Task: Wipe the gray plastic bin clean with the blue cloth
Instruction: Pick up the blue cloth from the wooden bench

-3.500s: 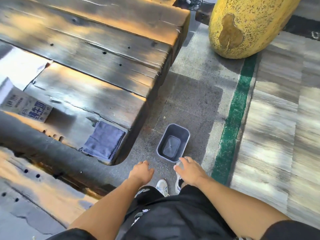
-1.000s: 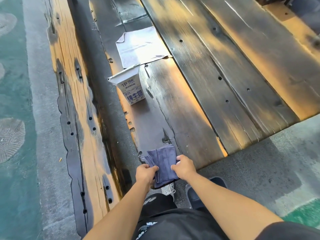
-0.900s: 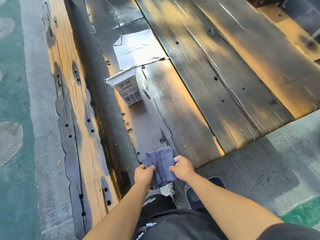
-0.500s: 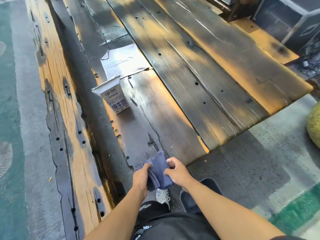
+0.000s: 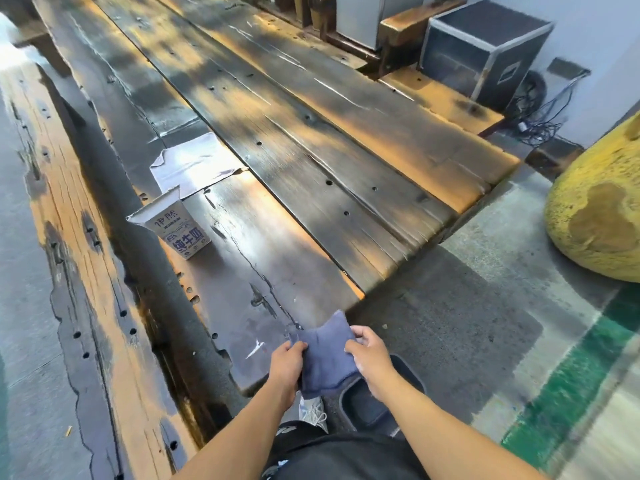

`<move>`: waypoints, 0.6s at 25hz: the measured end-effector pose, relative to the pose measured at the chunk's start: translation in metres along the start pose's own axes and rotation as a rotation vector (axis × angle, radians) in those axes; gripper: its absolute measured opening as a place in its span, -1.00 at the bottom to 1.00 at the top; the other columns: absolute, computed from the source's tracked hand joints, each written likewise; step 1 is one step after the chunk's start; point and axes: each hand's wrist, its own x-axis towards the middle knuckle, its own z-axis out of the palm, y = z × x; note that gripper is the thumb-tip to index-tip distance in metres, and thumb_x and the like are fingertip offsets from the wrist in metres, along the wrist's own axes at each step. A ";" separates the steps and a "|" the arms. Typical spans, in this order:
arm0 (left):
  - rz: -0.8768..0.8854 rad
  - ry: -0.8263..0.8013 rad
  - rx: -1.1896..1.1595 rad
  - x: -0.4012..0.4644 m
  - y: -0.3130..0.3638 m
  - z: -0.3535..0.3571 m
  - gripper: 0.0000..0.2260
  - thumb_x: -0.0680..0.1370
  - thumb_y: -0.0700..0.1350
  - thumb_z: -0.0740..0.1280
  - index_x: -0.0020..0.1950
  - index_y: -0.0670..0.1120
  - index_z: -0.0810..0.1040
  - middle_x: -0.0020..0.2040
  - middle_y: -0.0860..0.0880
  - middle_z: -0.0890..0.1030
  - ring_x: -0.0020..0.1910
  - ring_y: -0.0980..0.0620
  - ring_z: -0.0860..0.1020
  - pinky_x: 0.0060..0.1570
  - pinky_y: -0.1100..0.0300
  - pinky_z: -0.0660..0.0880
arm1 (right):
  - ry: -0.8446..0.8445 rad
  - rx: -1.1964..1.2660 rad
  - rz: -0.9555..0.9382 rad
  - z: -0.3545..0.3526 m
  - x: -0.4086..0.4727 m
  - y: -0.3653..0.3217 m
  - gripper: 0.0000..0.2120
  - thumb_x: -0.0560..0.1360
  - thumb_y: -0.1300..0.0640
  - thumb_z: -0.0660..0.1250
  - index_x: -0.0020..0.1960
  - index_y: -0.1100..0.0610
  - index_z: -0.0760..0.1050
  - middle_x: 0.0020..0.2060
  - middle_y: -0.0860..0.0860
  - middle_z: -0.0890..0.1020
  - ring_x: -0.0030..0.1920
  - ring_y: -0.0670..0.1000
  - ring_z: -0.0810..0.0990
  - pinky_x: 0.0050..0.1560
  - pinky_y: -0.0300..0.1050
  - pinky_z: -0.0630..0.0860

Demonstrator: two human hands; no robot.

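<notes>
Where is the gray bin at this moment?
In the head view, the gray bin stands on the floor at bottom centre, under the right hand, right of the white shoe.

The blue cloth point(image 5: 325, 358), lying flat on the surface point(image 5: 263, 258) seconds ago, now hangs lifted between both hands, the left hand point(image 5: 287, 363) and right hand point(image 5: 369, 358) pinching its sides above the gray bin point(image 5: 367, 403).

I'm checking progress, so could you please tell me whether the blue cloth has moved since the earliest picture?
Yes. The blue cloth is lifted off the bench corner, held by both hands toward the gray bin.
</notes>
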 end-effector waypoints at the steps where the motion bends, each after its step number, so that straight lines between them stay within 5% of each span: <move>1: 0.005 -0.018 0.034 -0.005 -0.003 0.009 -0.89 0.60 -0.20 0.31 -0.08 -0.22 0.56 -0.04 -0.22 0.71 -0.05 -0.21 0.67 0.03 -0.09 0.62 | 0.010 0.016 0.006 -0.012 -0.004 0.005 -0.70 0.51 0.31 0.31 0.18 0.06 0.57 0.05 0.10 0.70 0.05 0.13 0.69 0.11 0.11 0.64; 6: 0.041 -0.097 0.194 -0.032 -0.024 0.048 -0.79 0.61 -0.20 0.29 0.12 -0.32 0.60 0.08 -0.31 0.70 0.02 -0.22 0.69 0.11 -0.20 0.62 | 0.034 0.050 -0.033 -0.060 -0.028 0.030 -0.60 0.52 0.31 0.30 0.31 0.02 0.55 0.08 0.08 0.68 0.03 0.09 0.68 0.02 0.00 0.65; 13: 0.084 -0.167 0.381 -0.068 -0.059 0.089 -0.83 0.60 -0.22 0.28 0.00 -0.19 0.67 -0.03 -0.18 0.75 0.01 -0.16 0.70 0.12 -0.19 0.63 | 0.141 0.019 -0.068 -0.099 -0.069 0.069 -0.62 0.53 0.33 0.31 0.22 -0.07 0.52 -0.02 0.03 0.66 -0.12 -0.03 0.61 -0.15 -0.27 0.56; 15: 0.099 -0.181 0.449 -0.077 -0.065 0.100 -0.84 0.60 -0.24 0.26 -0.02 -0.23 0.63 -0.03 -0.23 0.72 -0.03 -0.15 0.67 0.09 -0.14 0.62 | 0.178 0.029 -0.056 -0.105 -0.078 0.081 -0.61 0.53 0.32 0.33 0.26 -0.05 0.55 -0.04 -0.02 0.67 -0.09 -0.03 0.64 -0.08 -0.19 0.60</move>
